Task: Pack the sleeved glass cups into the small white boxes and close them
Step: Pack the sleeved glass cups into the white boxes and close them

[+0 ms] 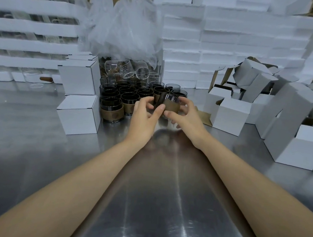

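Over table point(41, 129), left hand point(145, 115), right hand point(187, 114) gripping sleeved cup point(172, 105); rim tilted up

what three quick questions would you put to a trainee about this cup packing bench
1. Short answer: how many hands grip the held cup?
2. True or false: the held cup is bare glass with no brown sleeve.
3. Multiple choice: where do the stacked closed boxes stand relative to the cluster of cups on the table?
A. to its left
B. to its right
C. on top of it

Key
1. Two: the left hand and the right hand.
2. False.
3. A.
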`<state>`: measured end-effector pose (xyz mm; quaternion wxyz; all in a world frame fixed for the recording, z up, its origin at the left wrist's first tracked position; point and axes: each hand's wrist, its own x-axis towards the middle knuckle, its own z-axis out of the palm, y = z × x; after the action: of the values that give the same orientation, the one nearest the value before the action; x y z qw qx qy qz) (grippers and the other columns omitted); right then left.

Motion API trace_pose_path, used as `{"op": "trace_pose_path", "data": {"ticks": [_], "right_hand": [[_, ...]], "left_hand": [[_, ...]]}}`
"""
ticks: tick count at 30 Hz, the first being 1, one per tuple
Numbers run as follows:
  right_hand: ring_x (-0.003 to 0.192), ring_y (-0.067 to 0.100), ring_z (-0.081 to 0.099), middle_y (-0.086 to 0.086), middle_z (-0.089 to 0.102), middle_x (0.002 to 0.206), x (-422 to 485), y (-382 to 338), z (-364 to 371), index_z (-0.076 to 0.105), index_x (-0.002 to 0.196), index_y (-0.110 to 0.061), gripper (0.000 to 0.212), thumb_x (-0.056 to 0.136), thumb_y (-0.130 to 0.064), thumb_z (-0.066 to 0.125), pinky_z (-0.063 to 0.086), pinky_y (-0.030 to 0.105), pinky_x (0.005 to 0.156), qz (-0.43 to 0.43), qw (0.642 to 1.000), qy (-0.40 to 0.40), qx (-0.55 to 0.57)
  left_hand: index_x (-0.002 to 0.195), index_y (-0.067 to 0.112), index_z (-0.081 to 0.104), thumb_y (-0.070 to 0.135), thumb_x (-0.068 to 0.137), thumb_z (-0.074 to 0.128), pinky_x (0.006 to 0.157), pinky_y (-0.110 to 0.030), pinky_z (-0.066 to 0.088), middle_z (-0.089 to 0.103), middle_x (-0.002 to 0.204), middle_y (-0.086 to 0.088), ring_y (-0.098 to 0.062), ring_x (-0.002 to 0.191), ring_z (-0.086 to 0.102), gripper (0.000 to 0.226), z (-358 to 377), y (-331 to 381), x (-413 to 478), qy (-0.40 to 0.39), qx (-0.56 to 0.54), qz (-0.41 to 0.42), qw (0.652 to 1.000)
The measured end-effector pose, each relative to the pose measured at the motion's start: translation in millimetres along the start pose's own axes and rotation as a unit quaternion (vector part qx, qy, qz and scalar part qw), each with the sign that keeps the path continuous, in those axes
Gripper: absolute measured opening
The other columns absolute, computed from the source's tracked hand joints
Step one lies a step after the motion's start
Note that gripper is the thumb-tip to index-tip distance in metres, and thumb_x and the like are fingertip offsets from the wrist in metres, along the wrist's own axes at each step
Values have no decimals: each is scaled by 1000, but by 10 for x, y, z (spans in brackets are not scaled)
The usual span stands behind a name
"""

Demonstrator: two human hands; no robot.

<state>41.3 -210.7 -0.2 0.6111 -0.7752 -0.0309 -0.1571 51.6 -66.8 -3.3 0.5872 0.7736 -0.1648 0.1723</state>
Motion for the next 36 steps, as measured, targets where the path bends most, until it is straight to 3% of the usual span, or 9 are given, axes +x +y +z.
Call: {"op": "trace_pose_path", "data": {"ticks": [5,8,13,17,20,24,26,30,36], "right_hand": [[69,-3,63,-1,67,99,-6,-32,-47,41,126,-16,47,87,-9,67,48,13,64,-2,996,-28,81],[71,-6,62,-1,67,99,-6,-24,-60,43,128,-19,46,89,-5,63,48,11,65,-8,996,-48,71],[77,-4,63,1,64,110,-3,-21,-70,42,136,-17,55,87,-8,66,47,11,69,-28,996,-52,66],[87,-8,59,-8,56,113,-10,-36,-64,42,136,-24,63,83,-12,73,47,10,77,-66,995,-48,55],[105,6,60,2,55,121,-20,-28,-32,40,137,-21,68,80,-6,75,49,15,82,-102,993,-45,33],[108,22,61,3,48,125,-37,-15,26,43,127,-22,67,74,-7,80,54,25,83,-130,991,20,19],[106,16,58,1,47,127,-34,-17,44,46,125,-25,67,70,-13,83,53,30,85,-162,984,63,-42],[94,8,51,-5,47,118,-47,-43,72,51,125,-21,64,67,-24,78,43,16,79,-241,962,82,-102],[99,-6,58,3,56,120,12,4,32,47,125,-19,72,66,-4,86,46,13,83,-145,989,7,40]], "left_hand": [[137,16,42,38,97,51,55,-18,48,61,114,1,-7,77,66,47,0,-1,-19,-91,-81,-51,991],[136,15,41,36,97,50,51,-17,46,61,121,-5,-13,77,66,45,-1,-20,-10,-117,-87,-64,987],[136,14,40,38,100,43,53,-15,46,61,119,2,-7,72,66,43,-13,-16,-17,-134,-82,-64,985],[116,28,48,40,105,26,64,-22,48,62,110,11,-6,73,67,28,-26,-5,-20,-163,-94,-66,980],[108,27,54,37,106,21,60,-21,46,66,102,5,-7,70,67,34,-28,14,-23,-159,-129,-73,976],[105,21,56,33,106,23,55,-18,47,65,92,5,-7,69,65,35,-17,22,-14,-121,-131,-81,981],[109,15,55,33,106,28,59,-20,47,64,89,2,-9,73,65,32,-19,23,-4,-116,-133,-83,981],[116,17,53,39,97,49,67,-21,49,67,93,7,-1,81,66,29,-32,21,-19,-150,-125,-58,979],[118,19,46,32,102,36,65,-22,49,70,79,7,-13,72,68,22,-44,-3,-2,-173,-201,-50,963]]}}
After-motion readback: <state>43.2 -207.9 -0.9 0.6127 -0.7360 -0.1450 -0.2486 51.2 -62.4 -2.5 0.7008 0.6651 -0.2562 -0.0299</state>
